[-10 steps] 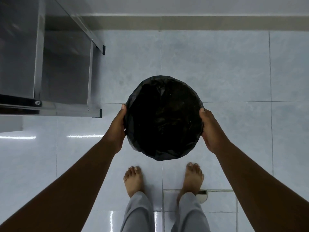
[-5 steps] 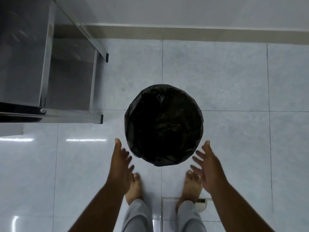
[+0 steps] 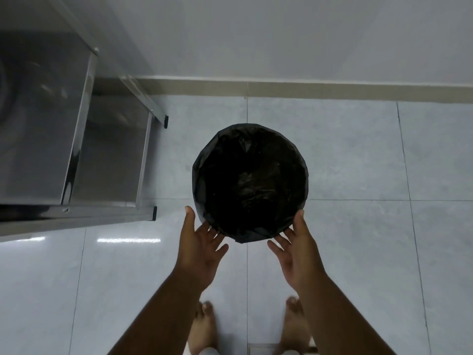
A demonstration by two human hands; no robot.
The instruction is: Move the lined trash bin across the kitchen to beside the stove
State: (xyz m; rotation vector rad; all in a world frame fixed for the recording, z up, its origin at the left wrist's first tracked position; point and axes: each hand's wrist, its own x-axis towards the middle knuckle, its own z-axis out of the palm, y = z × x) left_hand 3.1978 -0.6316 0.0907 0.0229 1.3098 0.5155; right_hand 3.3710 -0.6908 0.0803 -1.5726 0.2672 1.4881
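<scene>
Trash bin (image 3: 250, 183) on tiled floor (image 3: 358, 155), spread left hand (image 3: 198, 245), right hand (image 3: 298, 248) beside rim

I cannot see the trash bin (image 3: 250, 183) itself: its black liner covers the rim and the inside is too dark to read. At nine o'clock the steel stand (image 3: 76, 124) runs off the left edge. At six o'clock my bare feet (image 3: 203, 326) are blurred and cut by the bottom edge.
</scene>
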